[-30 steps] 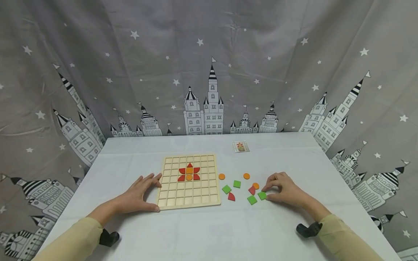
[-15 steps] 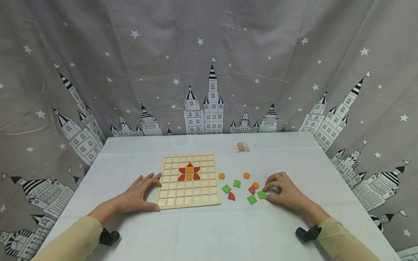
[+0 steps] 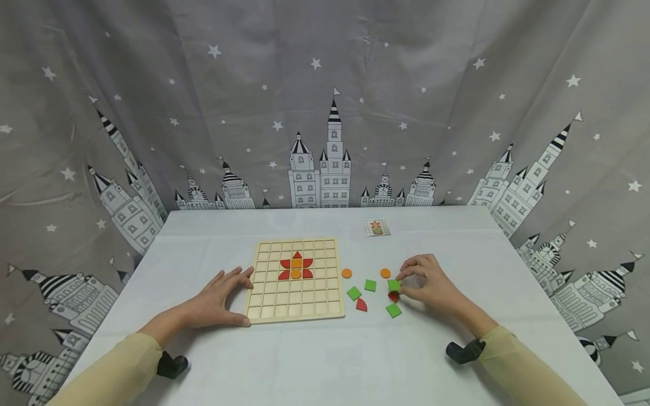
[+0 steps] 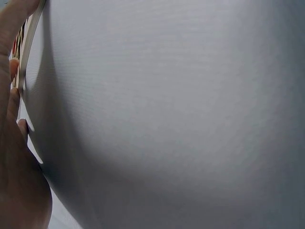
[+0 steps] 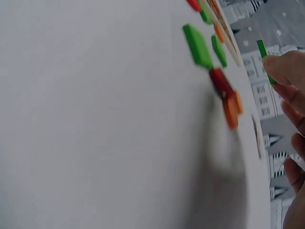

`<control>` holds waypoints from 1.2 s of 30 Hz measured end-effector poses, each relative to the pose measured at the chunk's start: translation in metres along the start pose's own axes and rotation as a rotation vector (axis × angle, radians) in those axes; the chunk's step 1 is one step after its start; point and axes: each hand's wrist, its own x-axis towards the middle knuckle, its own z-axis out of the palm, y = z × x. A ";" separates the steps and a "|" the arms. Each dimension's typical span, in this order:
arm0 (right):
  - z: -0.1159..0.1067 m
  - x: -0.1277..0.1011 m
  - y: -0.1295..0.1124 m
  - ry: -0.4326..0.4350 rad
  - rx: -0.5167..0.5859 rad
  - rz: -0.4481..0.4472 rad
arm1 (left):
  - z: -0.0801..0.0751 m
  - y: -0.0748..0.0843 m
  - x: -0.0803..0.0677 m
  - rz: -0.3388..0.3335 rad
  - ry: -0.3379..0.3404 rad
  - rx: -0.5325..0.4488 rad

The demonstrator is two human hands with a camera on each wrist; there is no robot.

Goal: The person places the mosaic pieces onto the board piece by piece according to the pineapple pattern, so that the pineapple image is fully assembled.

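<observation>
My right hand (image 3: 429,285) pinches a green square tile (image 3: 394,285) between thumb and fingertips. In the right wrist view this green tile (image 5: 261,49) is lifted clear of the table, seen edge-on. Below it in the head view lies a dark red quarter-round tile (image 3: 393,296), partly covered. My left hand (image 3: 218,301) rests at the left side of a pale wooden grid board (image 3: 299,312), fingertips on the edge and thumb at the front left corner. On the board, red tiles (image 3: 307,263) surround an orange square (image 3: 297,263) and an orange disc (image 3: 296,274).
Between board and right hand lie more green squares (image 3: 354,293), a red quarter-round piece (image 3: 361,305) and orange discs (image 3: 347,273). A small pattern card (image 3: 376,227) lies at the back of the white table (image 3: 315,361). A grey castle-print curtain (image 3: 244,67) hangs behind.
My right hand has picked up the green tile and moved it a little left and away from me, over the red piece. The left hand stays at the board.
</observation>
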 end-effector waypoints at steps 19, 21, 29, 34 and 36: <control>0.089 0.087 -0.094 -0.064 -0.093 -0.202 | 0.000 0.000 0.001 -0.010 0.002 0.012; 0.096 0.092 -0.099 -0.062 -0.137 -0.203 | 0.000 -0.001 0.002 -0.004 0.006 0.014; 0.118 0.103 -0.109 -0.046 -0.195 -0.197 | -0.001 -0.002 0.002 0.011 0.012 0.011; 0.129 0.106 -0.119 -0.072 -0.200 -0.182 | -0.003 0.001 0.000 0.022 0.015 0.019; 0.133 0.106 -0.123 -0.077 -0.192 -0.184 | -0.003 0.002 -0.001 0.028 0.018 0.017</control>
